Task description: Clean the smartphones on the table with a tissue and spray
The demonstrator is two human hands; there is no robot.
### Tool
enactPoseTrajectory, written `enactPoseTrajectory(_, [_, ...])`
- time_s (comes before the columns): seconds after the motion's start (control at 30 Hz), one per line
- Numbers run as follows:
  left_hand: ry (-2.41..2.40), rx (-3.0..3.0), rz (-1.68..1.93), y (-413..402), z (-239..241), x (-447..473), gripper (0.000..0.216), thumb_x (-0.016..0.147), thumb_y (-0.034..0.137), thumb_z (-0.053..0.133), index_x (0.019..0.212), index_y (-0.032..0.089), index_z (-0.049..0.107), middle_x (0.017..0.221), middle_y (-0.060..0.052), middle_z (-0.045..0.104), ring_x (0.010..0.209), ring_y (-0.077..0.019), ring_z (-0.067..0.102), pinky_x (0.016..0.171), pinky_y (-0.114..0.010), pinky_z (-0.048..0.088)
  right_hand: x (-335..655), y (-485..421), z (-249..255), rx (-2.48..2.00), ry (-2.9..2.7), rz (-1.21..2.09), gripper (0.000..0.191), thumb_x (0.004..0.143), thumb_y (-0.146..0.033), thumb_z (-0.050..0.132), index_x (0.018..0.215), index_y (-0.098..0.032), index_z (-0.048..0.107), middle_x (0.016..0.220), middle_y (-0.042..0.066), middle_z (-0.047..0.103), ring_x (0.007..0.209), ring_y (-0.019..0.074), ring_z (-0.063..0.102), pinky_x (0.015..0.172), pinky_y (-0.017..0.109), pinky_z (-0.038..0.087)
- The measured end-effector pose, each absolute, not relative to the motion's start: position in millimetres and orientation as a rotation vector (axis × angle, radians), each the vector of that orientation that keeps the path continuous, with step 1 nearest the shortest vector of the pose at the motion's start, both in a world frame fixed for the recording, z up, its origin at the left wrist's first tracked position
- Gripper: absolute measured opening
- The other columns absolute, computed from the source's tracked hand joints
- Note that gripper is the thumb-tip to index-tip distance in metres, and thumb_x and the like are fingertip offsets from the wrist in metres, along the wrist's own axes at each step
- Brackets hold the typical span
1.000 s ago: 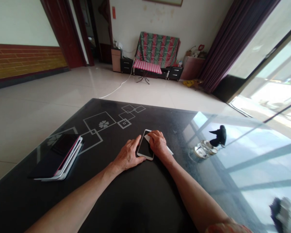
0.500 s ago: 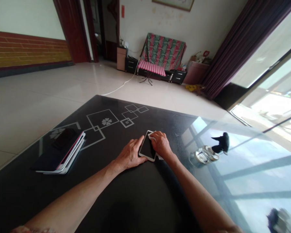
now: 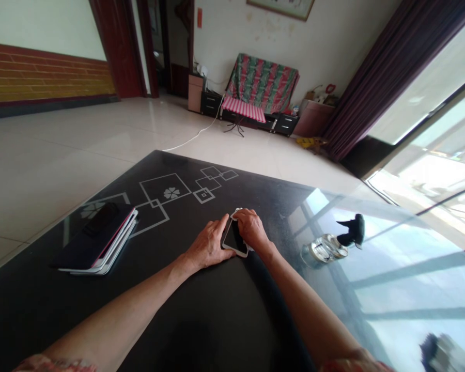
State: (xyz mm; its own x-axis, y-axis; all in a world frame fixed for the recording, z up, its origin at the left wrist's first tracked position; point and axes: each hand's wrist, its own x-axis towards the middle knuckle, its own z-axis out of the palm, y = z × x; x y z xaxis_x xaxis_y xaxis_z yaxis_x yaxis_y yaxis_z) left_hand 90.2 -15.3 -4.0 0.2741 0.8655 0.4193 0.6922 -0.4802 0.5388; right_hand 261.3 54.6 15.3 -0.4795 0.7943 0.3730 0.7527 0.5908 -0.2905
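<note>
A white-framed smartphone with a dark screen lies face up on the black table. My left hand grips its left side, thumb at the bottom edge and fingers along the upper left edge. My right hand is closed over the phone's upper right part, pressing a white tissue on it. Only small bits of the tissue show; the rest is hidden under the fingers. To the right of my hands a clear spray bottle with a black trigger head lies on its side.
On the left of the glossy table sits a stack of tablets or cased devices, with a dark object on top. A blurred grey-and-dark item lies at the lower right. Beyond stand a small striped-cloth table and a cloth-covered object.
My right hand has slid a little left and up over the phone's screen, with the tissue under it. My left hand keeps its grip. The view has shifted slightly.
</note>
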Motion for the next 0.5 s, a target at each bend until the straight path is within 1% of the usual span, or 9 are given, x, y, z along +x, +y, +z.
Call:
enactPoseTrajectory(0.07, [1.511,2.303,1.026,-13,-7,90,0.102,0.059,0.046,0.08,0.143,0.014,0.033,0.128,-0.017,0.055,0.117,-0.0349,0.052,0.098,-0.05,0.044,262,43,14,-1.179,-2.364,0.137,0.032,0.087,-0.008,0.042,0.099,-0.017,0.07,0.104,0.006,0.069,0.097,0.0167,0.059,0.093,0.028,0.042])
enactPoseTrajectory(0.1, [1.552,2.309,1.029,-12,-8,89,0.1,0.057,0.049,0.081,0.14,0.013,0.038,0.131,-0.018,0.052,0.119,-0.0364,0.049,0.1,-0.051,0.043,263,36,14,-1.153,-2.367,0.15,0.032,0.086,-0.007,0.042,0.099,-0.017,0.07,0.104,0.006,0.068,0.097,0.0169,0.059,0.093,0.028,0.043])
enactPoseTrajectory(0.2, [1.605,2.343,0.984,-11,-10,88,0.082,0.055,0.056,0.079,0.122,0.013,0.058,0.135,-0.018,0.049,0.124,-0.0382,0.044,0.104,-0.051,0.039,265,16,16,-1.084,-2.359,0.19,0.034,0.082,-0.003,0.044,0.099,-0.018,0.069,0.104,0.006,0.069,0.095,0.0179,0.06,0.091,0.029,0.045])
enactPoseTrajectory(0.27, [1.584,2.361,0.942,-11,-10,88,0.069,0.056,0.057,0.078,0.11,0.015,0.066,0.133,-0.015,0.051,0.124,-0.0373,0.043,0.105,-0.05,0.038,267,6,17,-1.03,-2.355,0.221,0.036,0.079,0.0,0.045,0.098,-0.018,0.069,0.104,0.006,0.069,0.094,0.0178,0.06,0.09,0.03,0.045])
enactPoseTrajectory(0.33, [1.563,2.361,0.922,-11,-9,88,0.063,0.057,0.055,0.078,0.106,0.017,0.069,0.131,-0.014,0.053,0.123,-0.0365,0.044,0.105,-0.05,0.038,269,1,17,-0.963,-2.37,0.261,0.036,0.079,0.0,0.046,0.097,-0.02,0.069,0.103,0.004,0.069,0.093,0.0171,0.061,0.089,0.03,0.046])
enactPoseTrajectory(0.4, [1.552,2.356,0.921,-11,-9,87,0.061,0.057,0.054,0.078,0.106,0.018,0.069,0.129,-0.013,0.055,0.123,-0.0359,0.044,0.104,-0.049,0.039,271,5,17,-0.918,-2.378,0.274,0.034,0.079,-0.001,0.046,0.095,-0.021,0.069,0.101,0.003,0.07,0.091,0.0166,0.062,0.088,0.03,0.046])
enactPoseTrajectory(0.5, [1.54,2.355,0.922,-11,-7,87,0.062,0.056,0.052,0.078,0.106,0.017,0.069,0.127,-0.014,0.056,0.122,-0.036,0.045,0.104,-0.05,0.039,272,27,17,-0.978,-2.306,0.18,0.031,0.082,-0.004,0.046,0.093,-0.021,0.07,0.097,0.004,0.071,0.091,0.0178,0.063,0.089,0.032,0.045])
